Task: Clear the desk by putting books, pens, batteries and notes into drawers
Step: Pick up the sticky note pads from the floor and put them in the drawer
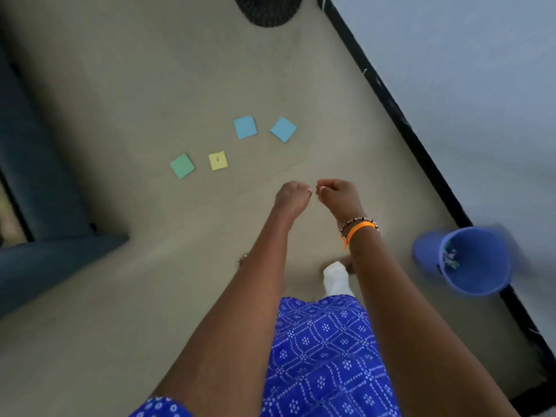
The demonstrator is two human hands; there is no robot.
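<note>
From my remote seat I saw both arms stretched out over a beige floor (120,326), the left hand (292,197) and the right hand (338,195) side by side, their fingertips almost meeting. Both had the fingers curled in tight, and I could make out nothing held in either. The right wrist wore a beaded bracelet (358,222) and an orange band (359,231).

Four notes lay flat on the floor, beyond the hands and off to their left, each apart from the others: a green note (182,166) farthest left, a yellow note (218,161) just beside it, then a blue note (245,127) and a second blue note (283,129) farther out, the last almost straight ahead of the left hand.

To the right of the right hand, nearer me, a blue bucket (475,260) sat by the black skirting (406,121); what lay inside was too blurred to tell.
</note>
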